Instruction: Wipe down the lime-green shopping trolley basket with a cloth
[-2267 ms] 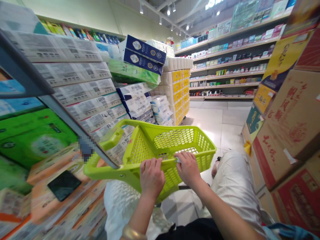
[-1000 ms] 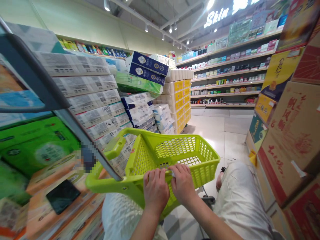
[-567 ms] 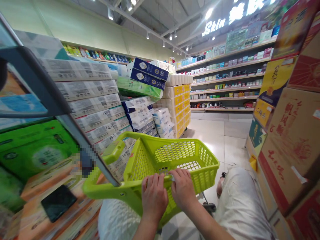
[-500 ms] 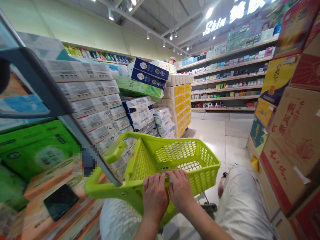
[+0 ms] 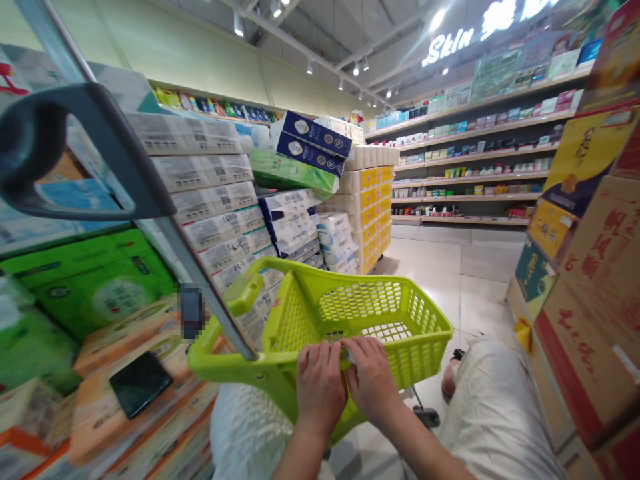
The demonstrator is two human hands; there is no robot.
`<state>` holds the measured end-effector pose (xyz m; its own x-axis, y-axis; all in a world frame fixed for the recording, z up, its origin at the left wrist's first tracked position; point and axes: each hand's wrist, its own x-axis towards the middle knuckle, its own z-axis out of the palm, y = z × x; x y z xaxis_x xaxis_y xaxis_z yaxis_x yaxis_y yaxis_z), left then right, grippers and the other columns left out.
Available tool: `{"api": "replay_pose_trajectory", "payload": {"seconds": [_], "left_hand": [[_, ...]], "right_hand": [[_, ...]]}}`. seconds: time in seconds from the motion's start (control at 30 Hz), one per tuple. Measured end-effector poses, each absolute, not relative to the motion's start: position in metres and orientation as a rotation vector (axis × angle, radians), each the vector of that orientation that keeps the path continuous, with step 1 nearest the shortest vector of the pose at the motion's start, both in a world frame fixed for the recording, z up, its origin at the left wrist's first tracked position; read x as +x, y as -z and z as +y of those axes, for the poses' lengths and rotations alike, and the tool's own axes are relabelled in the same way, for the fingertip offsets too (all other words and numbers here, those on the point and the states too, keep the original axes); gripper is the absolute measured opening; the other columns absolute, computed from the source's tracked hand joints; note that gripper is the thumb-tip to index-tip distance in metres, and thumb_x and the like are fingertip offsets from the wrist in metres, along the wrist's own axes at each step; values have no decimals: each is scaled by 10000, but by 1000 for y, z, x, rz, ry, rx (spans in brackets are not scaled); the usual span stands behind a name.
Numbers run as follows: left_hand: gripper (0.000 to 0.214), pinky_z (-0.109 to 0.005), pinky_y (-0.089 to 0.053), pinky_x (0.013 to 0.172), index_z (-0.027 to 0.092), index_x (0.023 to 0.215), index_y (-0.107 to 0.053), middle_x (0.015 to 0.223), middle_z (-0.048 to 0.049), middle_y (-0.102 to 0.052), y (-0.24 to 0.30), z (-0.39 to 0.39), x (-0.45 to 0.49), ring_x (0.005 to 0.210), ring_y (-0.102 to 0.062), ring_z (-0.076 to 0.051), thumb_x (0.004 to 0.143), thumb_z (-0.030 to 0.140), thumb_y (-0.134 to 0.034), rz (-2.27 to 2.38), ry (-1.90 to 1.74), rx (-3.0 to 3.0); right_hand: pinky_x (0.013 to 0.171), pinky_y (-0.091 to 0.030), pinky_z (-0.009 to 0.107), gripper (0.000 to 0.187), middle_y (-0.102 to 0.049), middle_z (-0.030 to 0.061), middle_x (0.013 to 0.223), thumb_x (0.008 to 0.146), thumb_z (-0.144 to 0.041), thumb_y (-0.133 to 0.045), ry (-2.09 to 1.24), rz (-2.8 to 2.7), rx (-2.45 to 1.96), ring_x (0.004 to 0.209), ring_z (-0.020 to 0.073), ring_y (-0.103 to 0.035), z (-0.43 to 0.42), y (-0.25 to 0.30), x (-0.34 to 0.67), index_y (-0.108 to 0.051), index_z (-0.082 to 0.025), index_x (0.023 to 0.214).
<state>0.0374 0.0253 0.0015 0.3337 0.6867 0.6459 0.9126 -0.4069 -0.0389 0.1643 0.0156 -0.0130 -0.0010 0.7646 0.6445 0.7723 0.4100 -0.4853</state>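
A lime-green rolling shopping basket [image 5: 420, 353] stands tilted in front of me. Its perforated inside shows nothing in it. My left hand [image 5: 321, 383] is closed over the near rim, with the fingers curled inward. Right beside it, my right hand [image 5: 373, 377] grips the same rim, the two hands almost touching at the thumbs. A small whitish bit shows between them, too little to make out. From the basket's left side rises a metal pull handle [image 5: 210, 287] with a dark grey looped grip [image 5: 160, 193].
Packs of tissue [image 5: 215, 193] are stacked high on the left. A black phone [image 5: 141, 383] lies on orange packs [image 5: 95, 427]. Cartons [image 5: 595, 287] line the right side. Pale floor [image 5: 440, 267] runs toward stocked shelves [image 5: 465, 160]. My knee [image 5: 490, 400] is beside the basket.
The view has shifted, so the basket, hands and stacks appear a little further right, and more of the grey handle grip shows. Both hands keep their hold on the rim.
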Motion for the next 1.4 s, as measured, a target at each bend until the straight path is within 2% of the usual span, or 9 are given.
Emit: {"api": "replay_pose_trajectory", "payload": {"seconds": [0.3,0.53,0.8,1.0,1.23,1.4], "left_hand": [[376,-412,-303,960,209,1042,-626,874,-46,-620,-6,23,36,926,-525,-240,701,75,-541,-1443,769,-2206],[318,-388,-308,949,209,1031,-618,860,-33,-617,-1,26,33,897,-523,-223,743,102,-534,-1419,811,-2217],[328,-406,-306,962,210,999,-623,865,-40,-607,-5,23,35,904,-519,-235,705,87,-546,-1463,767,-2176],[282,-385,-306,954,213,999,-622,844,-31,-608,3,29,31,889,-515,-226,740,123,-553,-1424,833,-2193],[320,-396,-298,968,206,1009,-621,877,-38,-608,0,26,31,914,-509,-229,715,96,-561,-1447,789,-2178],[270,-383,-304,952,213,967,-616,848,-26,-604,1,29,31,883,-505,-219,726,107,-560,-1429,852,-2182]], "right_hand": [[932,-371,364,379,-647,42,959,729,-36,-471,55,-1636,-1496,956,213,-541,16,19,188,-634,-227,1013],[972,-359,365,456,-635,51,1059,723,-36,-467,-45,-1755,-1308,1009,213,-529,16,14,159,-598,-218,1120],[952,-377,390,411,-643,51,962,718,-37,-464,94,-1634,-1482,962,221,-549,18,24,182,-618,-224,1050],[973,-367,367,479,-636,43,1049,716,-22,-457,6,-1737,-1303,998,207,-538,17,18,156,-589,-226,1128],[967,-351,405,411,-639,48,984,731,-34,-463,83,-1633,-1463,976,233,-531,20,28,184,-611,-219,1066],[952,-359,366,447,-640,42,1006,713,-22,-468,16,-1717,-1364,969,214,-541,20,16,156,-607,-230,1083]]}}
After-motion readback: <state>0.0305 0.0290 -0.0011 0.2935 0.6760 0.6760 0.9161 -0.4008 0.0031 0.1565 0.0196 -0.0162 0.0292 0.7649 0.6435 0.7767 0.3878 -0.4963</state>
